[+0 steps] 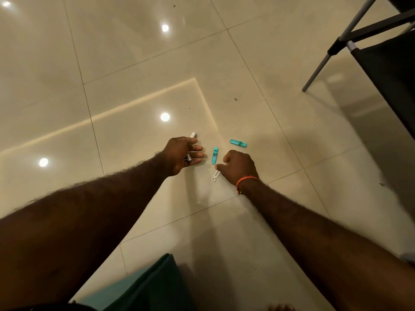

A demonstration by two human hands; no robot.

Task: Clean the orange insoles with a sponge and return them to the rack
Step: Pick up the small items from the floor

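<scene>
Two hands: both reach down toward the floor (134, 63), close together over a few small things.
Left hand (179, 153): its fingers (196, 154) curl round a slim silver-and-dark cylinder (193, 134), perhaps a pen or marker; one end sticks out past the knuckles, the other shows under the palm.
Right hand (240, 166): fingers bent inward with the tips on or just above the tile; whether they pinch anything I cannot tell.
White clip (215, 176): a small white plastic piece lies on the floor touching or just under the right fingertips.
Near teal clip (215, 155): lies flat between the two hands, lengthwise away from the person, just beside the right hand.
Far teal clip (238, 143): lies flat just beyond the right hand, apart from the first.
Wristband (246, 179): orange thread round the right wrist.
Floor: glossy cream tiles with thin dark joints, ceiling lights mirrored in them.
Rack (350, 39): grey tubes with black joints and dark fabric at the upper right, well apart from the hands.
Insoles and sponge: none in view.
Teal cloth (143, 286): at the bottom edge, near the person.
</scene>
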